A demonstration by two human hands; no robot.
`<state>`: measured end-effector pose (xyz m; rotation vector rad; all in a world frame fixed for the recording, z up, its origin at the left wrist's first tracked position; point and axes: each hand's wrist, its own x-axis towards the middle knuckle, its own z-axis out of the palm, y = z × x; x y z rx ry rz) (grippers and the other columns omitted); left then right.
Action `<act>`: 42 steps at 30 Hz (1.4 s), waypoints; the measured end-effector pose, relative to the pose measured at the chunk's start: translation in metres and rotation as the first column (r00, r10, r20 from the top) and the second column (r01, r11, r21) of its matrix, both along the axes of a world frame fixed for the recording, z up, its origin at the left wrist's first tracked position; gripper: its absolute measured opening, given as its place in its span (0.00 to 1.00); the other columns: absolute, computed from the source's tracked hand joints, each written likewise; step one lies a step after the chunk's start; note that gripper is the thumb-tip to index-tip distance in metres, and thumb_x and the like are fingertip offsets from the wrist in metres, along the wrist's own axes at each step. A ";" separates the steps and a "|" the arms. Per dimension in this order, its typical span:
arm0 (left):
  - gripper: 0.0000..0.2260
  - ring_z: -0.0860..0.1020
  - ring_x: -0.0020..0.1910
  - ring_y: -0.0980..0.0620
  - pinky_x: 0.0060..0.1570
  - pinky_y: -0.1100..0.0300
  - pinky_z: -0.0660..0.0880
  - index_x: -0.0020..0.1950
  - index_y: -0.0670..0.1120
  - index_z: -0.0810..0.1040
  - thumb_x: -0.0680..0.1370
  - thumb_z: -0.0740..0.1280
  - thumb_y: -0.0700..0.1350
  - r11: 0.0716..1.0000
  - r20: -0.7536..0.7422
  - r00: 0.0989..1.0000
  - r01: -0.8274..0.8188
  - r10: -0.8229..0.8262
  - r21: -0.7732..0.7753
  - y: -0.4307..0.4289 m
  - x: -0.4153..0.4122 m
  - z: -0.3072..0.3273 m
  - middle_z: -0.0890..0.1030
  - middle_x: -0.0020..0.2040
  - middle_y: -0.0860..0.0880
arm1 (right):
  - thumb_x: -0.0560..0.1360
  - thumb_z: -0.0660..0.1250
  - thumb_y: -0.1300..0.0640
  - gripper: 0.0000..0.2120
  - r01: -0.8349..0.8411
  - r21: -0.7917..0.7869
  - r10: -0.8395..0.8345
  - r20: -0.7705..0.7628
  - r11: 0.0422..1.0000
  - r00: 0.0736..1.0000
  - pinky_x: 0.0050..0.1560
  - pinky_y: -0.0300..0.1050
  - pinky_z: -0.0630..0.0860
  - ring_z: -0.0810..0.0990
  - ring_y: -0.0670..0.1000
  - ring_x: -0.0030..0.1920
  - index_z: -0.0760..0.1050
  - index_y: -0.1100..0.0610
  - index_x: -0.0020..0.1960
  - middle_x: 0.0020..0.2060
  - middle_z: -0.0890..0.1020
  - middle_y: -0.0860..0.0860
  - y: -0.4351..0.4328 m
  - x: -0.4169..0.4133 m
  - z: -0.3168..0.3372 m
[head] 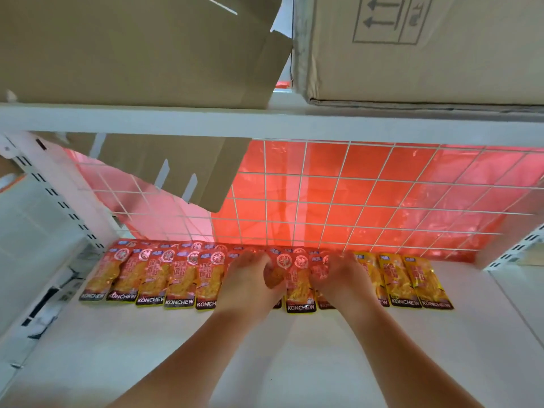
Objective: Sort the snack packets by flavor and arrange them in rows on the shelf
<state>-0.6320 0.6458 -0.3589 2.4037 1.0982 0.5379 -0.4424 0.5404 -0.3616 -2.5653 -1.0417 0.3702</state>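
Red packets (153,278) lie in a row across the shelf (265,348), mid-frame, long axes toward the grid (338,201). The left hand (250,281) pinches one; the right hand (341,281) covers its neighbour, grip unclear.

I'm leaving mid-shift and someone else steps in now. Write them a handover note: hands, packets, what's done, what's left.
Left hand: fingers curled on the red foil snack packets mid-row.
Right hand: lies over red packets beside it; grip unclear.
Packets: one row at the back of the white shelf board, red from the left, yellow foil snack packets at the right end.
Done: colours grouped, row laid.
Left: straighten the overlapping middle red ones under the hands; no second row started.
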 end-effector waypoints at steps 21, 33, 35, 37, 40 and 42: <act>0.13 0.73 0.47 0.54 0.44 0.61 0.68 0.44 0.56 0.74 0.69 0.73 0.61 0.994 -0.012 0.994 -0.109 0.109 0.006 0.011 -0.030 0.011 0.73 0.45 0.56 | 0.72 0.68 0.38 0.17 -0.182 0.053 0.170 0.183 0.982 0.968 0.39 0.45 0.72 0.77 0.57 0.43 0.69 0.50 0.44 0.44 0.71 0.50 0.027 -0.026 0.029; 0.15 0.75 0.44 0.53 0.42 0.60 0.71 0.49 0.52 0.82 0.67 0.79 0.55 0.914 0.146 0.906 -0.406 0.398 0.025 0.057 -0.162 0.005 0.76 0.45 0.54 | 0.72 0.66 0.40 0.15 -0.400 0.078 0.394 0.085 0.913 0.915 0.46 0.46 0.70 0.77 0.57 0.50 0.73 0.50 0.49 0.44 0.69 0.49 0.115 -0.144 0.026; 0.15 0.76 0.45 0.51 0.44 0.59 0.72 0.50 0.51 0.81 0.69 0.79 0.56 0.897 0.132 0.891 -0.441 0.434 0.029 0.069 -0.182 0.004 0.77 0.46 0.53 | 0.71 0.66 0.40 0.13 -0.429 0.091 0.423 0.080 0.899 0.903 0.44 0.45 0.66 0.76 0.56 0.49 0.73 0.49 0.47 0.43 0.68 0.48 0.126 -0.160 0.025; 0.15 0.76 0.47 0.50 0.46 0.58 0.72 0.50 0.50 0.82 0.70 0.78 0.56 0.878 0.132 0.872 -0.478 0.471 0.026 0.081 -0.199 0.002 0.77 0.47 0.52 | 0.71 0.67 0.41 0.12 -0.444 0.115 0.438 0.075 0.889 0.896 0.43 0.45 0.64 0.76 0.56 0.48 0.70 0.48 0.43 0.42 0.70 0.48 0.136 -0.173 0.025; 0.16 0.76 0.46 0.47 0.47 0.56 0.74 0.52 0.48 0.83 0.69 0.80 0.52 0.851 0.134 0.845 -0.525 0.518 0.013 0.101 -0.220 0.000 0.77 0.46 0.49 | 0.71 0.66 0.40 0.13 -0.466 0.102 0.460 0.083 0.879 0.884 0.42 0.45 0.65 0.76 0.55 0.48 0.71 0.50 0.43 0.45 0.74 0.50 0.147 -0.188 0.023; 0.16 0.77 0.45 0.45 0.47 0.54 0.75 0.52 0.46 0.84 0.69 0.80 0.50 0.842 0.128 0.836 -0.539 0.533 0.016 0.114 -0.230 -0.002 0.78 0.46 0.47 | 0.72 0.66 0.41 0.14 -0.468 0.102 0.462 0.079 0.878 0.883 0.41 0.46 0.66 0.75 0.53 0.45 0.72 0.52 0.42 0.43 0.74 0.49 0.152 -0.193 0.023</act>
